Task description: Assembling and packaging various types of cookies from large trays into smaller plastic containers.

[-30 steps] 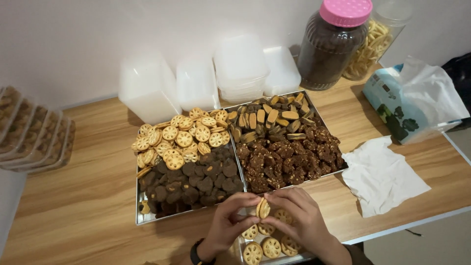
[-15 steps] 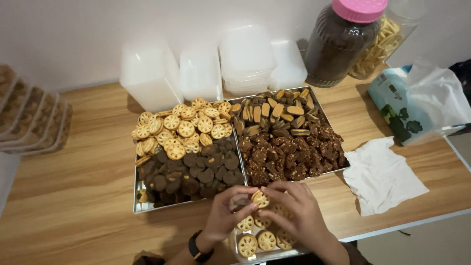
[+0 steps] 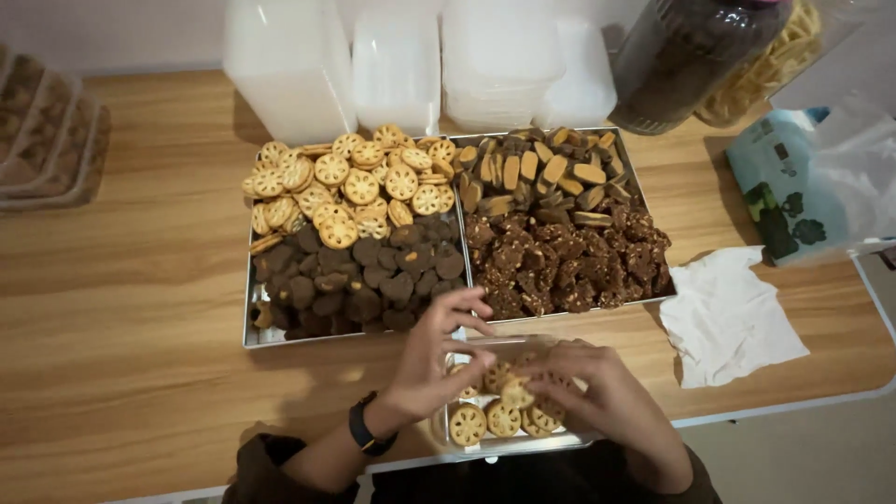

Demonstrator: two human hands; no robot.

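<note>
Behind the trays stand white tubs (image 3: 392,70); a teal packet (image 3: 784,191) lies right. Near the counter (image 3: 121,308) edge, both hands' fingers pinch round biscuits in a clear box (image 3: 504,422), their grip partly hidden.

Two bare hands, left hand (image 3: 439,359) and right hand (image 3: 597,397), no gloves, no rings visible. Dark band (image 3: 364,431) with a blue edge around the wrist just behind the left hand, like a watch or fitness strap. Dark brownish sleeve (image 3: 280,467) pushed up well behind that band, forearm uncovered between. Same dark cloth (image 3: 691,476) behind the right hand, wrist there bare.
</note>
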